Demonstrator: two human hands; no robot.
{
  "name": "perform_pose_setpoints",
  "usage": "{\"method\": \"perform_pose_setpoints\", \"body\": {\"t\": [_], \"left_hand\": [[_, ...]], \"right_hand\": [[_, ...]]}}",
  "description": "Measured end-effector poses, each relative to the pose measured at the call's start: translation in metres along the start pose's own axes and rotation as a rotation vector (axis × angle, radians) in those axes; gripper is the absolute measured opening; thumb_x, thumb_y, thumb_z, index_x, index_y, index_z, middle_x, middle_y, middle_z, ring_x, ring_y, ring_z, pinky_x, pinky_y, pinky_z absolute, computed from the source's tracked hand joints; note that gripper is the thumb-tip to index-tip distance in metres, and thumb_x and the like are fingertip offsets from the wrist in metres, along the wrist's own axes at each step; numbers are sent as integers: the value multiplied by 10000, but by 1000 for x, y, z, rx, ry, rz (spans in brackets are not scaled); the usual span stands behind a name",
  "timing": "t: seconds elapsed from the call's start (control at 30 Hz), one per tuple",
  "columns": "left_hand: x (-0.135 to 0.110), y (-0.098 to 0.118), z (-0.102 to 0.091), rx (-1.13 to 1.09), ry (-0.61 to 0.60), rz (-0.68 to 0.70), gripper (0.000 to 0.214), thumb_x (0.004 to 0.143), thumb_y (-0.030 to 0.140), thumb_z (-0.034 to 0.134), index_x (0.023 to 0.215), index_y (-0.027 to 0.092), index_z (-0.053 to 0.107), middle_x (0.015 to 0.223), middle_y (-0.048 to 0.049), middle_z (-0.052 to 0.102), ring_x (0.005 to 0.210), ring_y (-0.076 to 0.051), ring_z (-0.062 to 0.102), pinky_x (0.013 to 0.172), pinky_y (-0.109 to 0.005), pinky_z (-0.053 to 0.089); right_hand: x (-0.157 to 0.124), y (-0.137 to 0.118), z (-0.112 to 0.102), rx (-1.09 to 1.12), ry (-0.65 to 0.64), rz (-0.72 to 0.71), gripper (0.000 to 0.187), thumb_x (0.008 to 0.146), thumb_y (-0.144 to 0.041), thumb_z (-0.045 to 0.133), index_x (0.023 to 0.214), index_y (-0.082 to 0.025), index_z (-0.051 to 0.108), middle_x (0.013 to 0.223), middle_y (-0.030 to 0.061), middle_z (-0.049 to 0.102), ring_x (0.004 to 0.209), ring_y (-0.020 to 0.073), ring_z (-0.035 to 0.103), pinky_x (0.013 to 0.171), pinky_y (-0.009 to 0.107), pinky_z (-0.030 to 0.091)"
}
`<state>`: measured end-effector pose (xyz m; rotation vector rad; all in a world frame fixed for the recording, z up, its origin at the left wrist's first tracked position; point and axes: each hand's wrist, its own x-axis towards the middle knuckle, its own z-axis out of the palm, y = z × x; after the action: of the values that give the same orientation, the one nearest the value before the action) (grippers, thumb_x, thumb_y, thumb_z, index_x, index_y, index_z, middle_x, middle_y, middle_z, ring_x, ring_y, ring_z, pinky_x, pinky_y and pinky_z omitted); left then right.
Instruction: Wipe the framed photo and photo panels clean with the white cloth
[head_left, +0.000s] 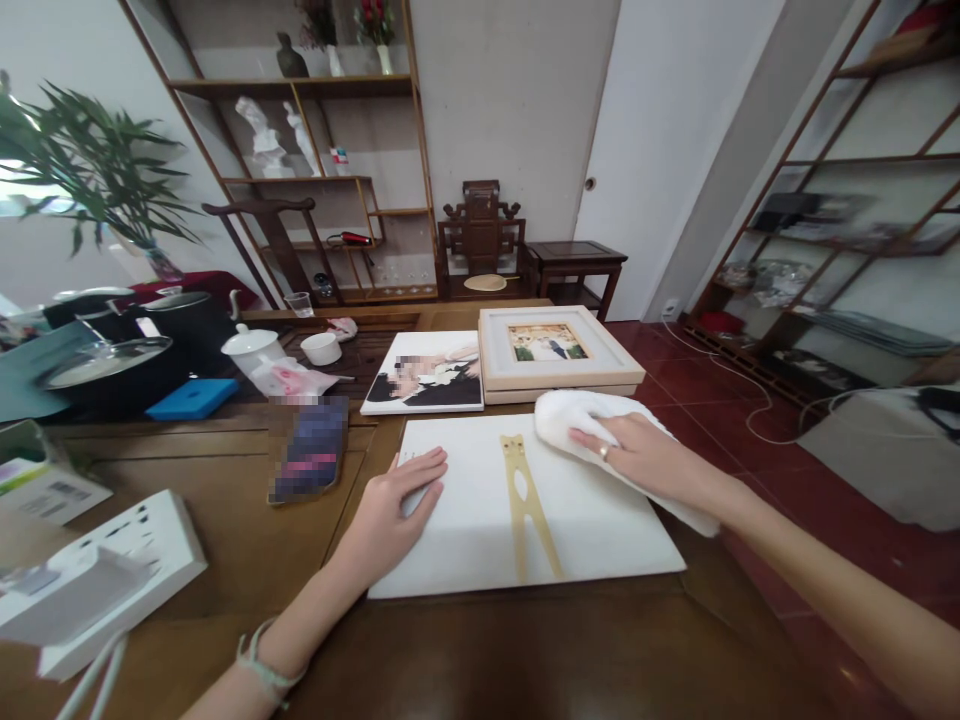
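In the head view a white board point(465, 520) lies flat on the wooden table, with a yellowish strut point(517, 470), forked toward me, running down its middle. It looks like the back of a picture frame with its stand. My left hand point(401, 500) rests on the board's left side, fingers stretched out flat. At the far right corner, my right hand point(630, 450) is closed on a white cloth point(566, 415), which touches the board and drapes past its right edge. The board's face is hidden.
Behind the board lie a printed photo panel point(431, 375) and a pale framed picture point(495, 350). Left stand a white power strip point(150, 560), a blue block point(193, 398), a dark pan point(112, 375) and a white lidded teacup point(251, 347). The table's right edge point(750, 590) drops to red floor tiles.
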<state>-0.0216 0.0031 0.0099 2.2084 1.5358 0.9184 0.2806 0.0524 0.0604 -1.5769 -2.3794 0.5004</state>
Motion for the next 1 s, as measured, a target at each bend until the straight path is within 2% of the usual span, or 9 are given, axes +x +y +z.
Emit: {"method": "perform_pose_setpoints", "body": {"t": [0.1,0.2,0.27,0.33,0.43,0.63,0.77,0.87,1.0], "left_hand": [[1,0,-1,33,7,20,339,862,319,488,1144,192,627,1255,-76,586,1200,-239,511,1066,-463,327],[1,-1,-2,73,-25,21,401,864,347,481,1224,191,565,1334,-78,509,1257,-248,443,1069,-471,310],[1,-1,-2,91,-55,13,426,864,358,478,1253,193,537,1344,-79,496,1266,-247,428,1076,-481,286],[1,-2,-2,97,-66,2,435,866,364,476,1261,190,527,1347,-83,492,1271,-242,422,1080,-478,276],[1,-2,-2,93,-65,-10,433,869,371,472,1256,186,532,1347,-84,493,1275,-234,417,1084,-465,273],[2,-2,-1,104,-70,-26,438,868,386,472,1257,194,532,1351,-74,491,1278,-232,413,1091,-457,266],[2,-2,0,112,-70,-26,435,865,383,478,1253,195,535,1353,-70,489,1276,-235,415,1091,-465,262],[2,-3,0,122,-82,-19,447,867,388,471,1256,176,532,1359,-77,481,1280,-235,409,1095,-461,255],[1,-4,0,126,-89,-5,460,872,395,461,1266,164,521,1366,-73,473,1289,-224,396,1106,-441,240]], "right_hand": [[-14,12,9,-53,11,-116,389,887,-496,392,927,-199,640,1202,121,585,1221,324,432,952,462,377],[-15,11,18,-121,28,-349,271,870,-370,466,839,-184,660,1417,86,395,1352,295,219,1084,524,171],[-11,7,21,-161,21,-426,186,831,-222,479,833,-177,660,1433,71,370,1369,274,167,1093,557,84],[-10,4,22,-181,9,-428,220,755,-110,474,859,-169,659,1428,73,376,1371,262,161,1087,573,86],[-23,-2,22,-189,-12,-427,268,684,-63,468,835,-165,664,1418,83,389,1362,263,194,1086,577,103],[-95,-15,26,-232,-56,-503,330,544,-20,463,717,-225,655,1456,-8,315,1367,271,163,1111,549,74],[-126,-21,23,-194,-16,-589,295,603,-20,478,652,-268,631,1406,-41,401,1333,237,273,1136,464,98],[-116,-20,17,-191,-68,-540,312,577,-11,455,687,-243,633,1415,-23,391,1342,240,252,1127,484,127],[-67,-11,12,-179,-148,-459,306,608,-33,450,806,-166,641,1414,93,395,1362,255,191,1100,542,151]]}}
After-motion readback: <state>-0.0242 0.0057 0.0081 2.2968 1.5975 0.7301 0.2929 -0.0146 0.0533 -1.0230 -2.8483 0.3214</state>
